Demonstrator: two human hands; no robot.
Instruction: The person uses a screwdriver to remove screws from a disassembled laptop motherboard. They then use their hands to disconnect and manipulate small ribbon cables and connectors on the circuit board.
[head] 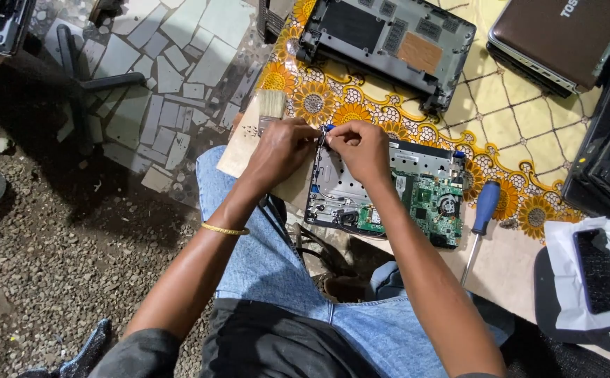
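Bare forearms, no sleeves in view. Thin gold bangle (225, 229) on left wrist. Light-blue denim jeans (270, 266); dark charcoal shirt hem (277, 343) near.

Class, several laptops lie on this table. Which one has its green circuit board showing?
The opened laptop right under both hands, nearest the person. The brown laptop is shut, and the black shell above shows no green board.

Opened laptop base (389, 192) on counter (508, 266); screwdriver (481, 220) right of it, brush (271, 108) left, laptop shell (389, 45) behind.
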